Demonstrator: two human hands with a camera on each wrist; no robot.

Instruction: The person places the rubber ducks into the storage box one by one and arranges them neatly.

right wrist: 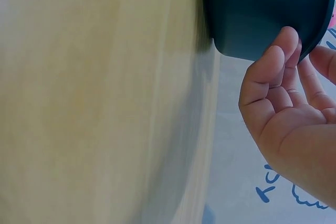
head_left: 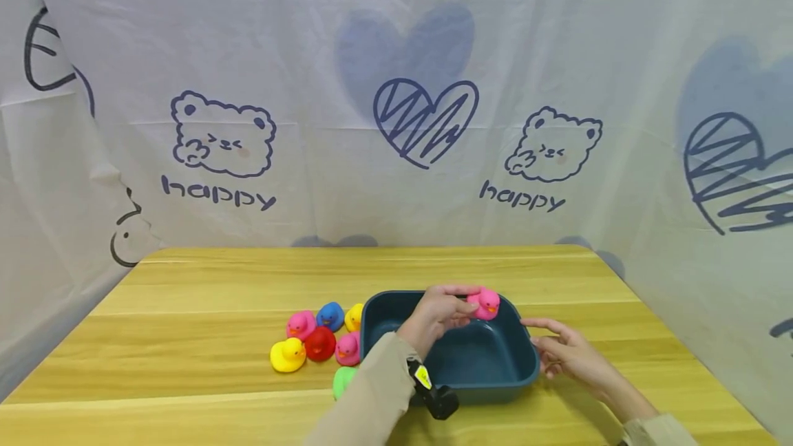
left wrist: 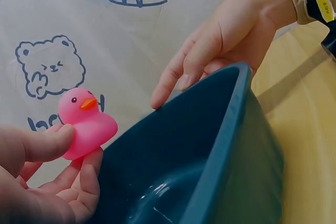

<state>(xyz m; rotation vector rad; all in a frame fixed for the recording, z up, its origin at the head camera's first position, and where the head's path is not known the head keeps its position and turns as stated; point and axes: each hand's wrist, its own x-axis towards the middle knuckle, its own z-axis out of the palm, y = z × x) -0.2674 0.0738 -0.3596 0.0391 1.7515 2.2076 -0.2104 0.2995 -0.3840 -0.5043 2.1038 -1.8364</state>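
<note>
My left hand (head_left: 436, 312) pinches a pink rubber duck (head_left: 486, 304) between thumb and fingers, above the far right part of a dark teal plastic basin (head_left: 434, 392). The left wrist view shows this pink duck (left wrist: 86, 124) upright, its orange beak turned toward the basin (left wrist: 215, 182). At the basin's right side is my right hand (head_left: 573, 356), its index fingertip at the rim and its other fingers loosely bent. From the right wrist, the fingertips of this hand (right wrist: 294, 114) are against the basin's outer wall (right wrist: 257, 19).
Left of the basin several rubber ducks sit close together: yellow (head_left: 288, 355), pink (head_left: 301, 325), blue (head_left: 331, 316), red (head_left: 320, 344) and others. A green duck (head_left: 343, 381) is partly behind my left sleeve. A printed white curtain (head_left: 322, 157) hangs behind the wooden table (head_left: 204, 349).
</note>
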